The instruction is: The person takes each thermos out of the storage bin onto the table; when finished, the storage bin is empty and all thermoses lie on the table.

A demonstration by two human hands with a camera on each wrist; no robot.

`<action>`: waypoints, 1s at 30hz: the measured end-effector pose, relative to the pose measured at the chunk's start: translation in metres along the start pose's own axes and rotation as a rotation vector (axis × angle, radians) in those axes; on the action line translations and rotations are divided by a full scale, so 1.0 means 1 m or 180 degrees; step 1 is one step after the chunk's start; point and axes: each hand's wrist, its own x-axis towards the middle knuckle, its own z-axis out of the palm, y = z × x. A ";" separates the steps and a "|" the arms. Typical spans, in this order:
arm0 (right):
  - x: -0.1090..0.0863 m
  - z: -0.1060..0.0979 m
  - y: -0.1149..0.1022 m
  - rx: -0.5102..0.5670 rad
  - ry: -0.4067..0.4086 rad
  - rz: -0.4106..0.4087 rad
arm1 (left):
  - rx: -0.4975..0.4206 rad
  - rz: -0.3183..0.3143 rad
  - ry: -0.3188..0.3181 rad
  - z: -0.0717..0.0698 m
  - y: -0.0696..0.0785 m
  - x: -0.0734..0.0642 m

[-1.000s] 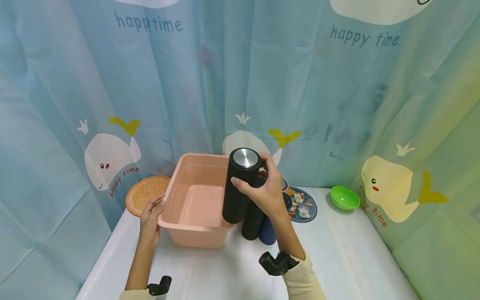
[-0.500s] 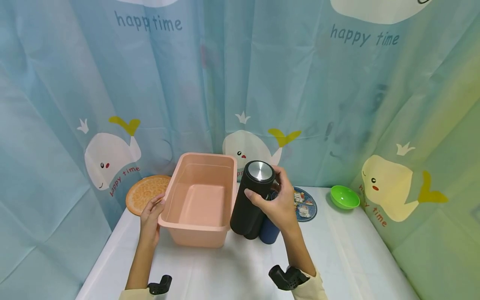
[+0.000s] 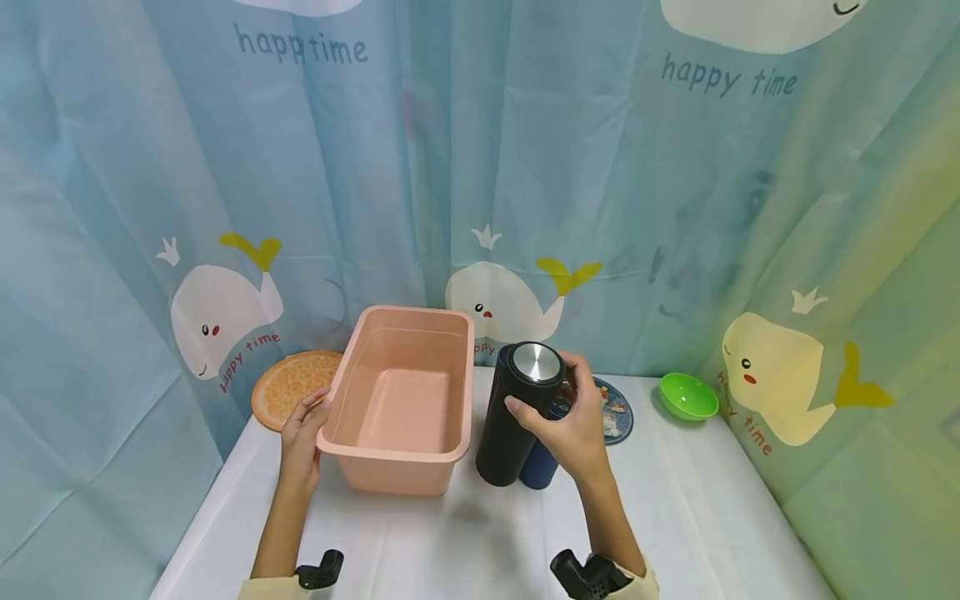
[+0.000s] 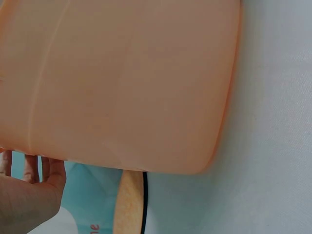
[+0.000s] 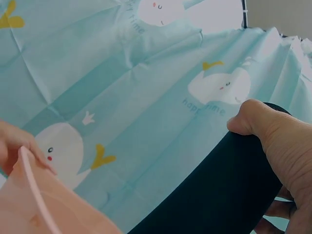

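My right hand (image 3: 579, 427) grips a black thermos flask (image 3: 531, 390) near its silver-topped lid, thumb on the near side and fingers behind. The flask leans slightly above the table, right of a pink plastic basin (image 3: 408, 456). In the right wrist view the black flask (image 5: 209, 190) runs down and left from the thumb. Another black flask and a dark blue flask (image 3: 537, 468) are mostly hidden behind the held one. My left hand (image 3: 302, 442) holds the basin's left rim; in the left wrist view its fingers (image 4: 56, 170) curl up at the basin's edge (image 4: 146, 165).
An orange-slice round mat (image 3: 288, 383) lies left of the basin. Behind my right hand shows part of a blue patterned round mat (image 3: 618, 412). A green bowl (image 3: 688, 396) stands at the back right. A blue whale-print curtain (image 3: 637, 208) closes off the back of the white table (image 3: 720, 517).
My right hand has carried the black flask from over the basin's right side down and to the right, alongside the other flasks. The left hand has stayed on the basin rim.
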 end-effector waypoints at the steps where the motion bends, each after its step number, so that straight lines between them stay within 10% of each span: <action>1: -0.002 0.000 0.002 -0.0041 0.0004 0.0021 | -0.0002 -0.0007 0.0005 0.000 0.000 0.000; 30: -0.046 0.007 0.061 -0.0956 -0.0172 0.0280 | -0.0012 0.0040 0.0052 0.001 -0.001 0.002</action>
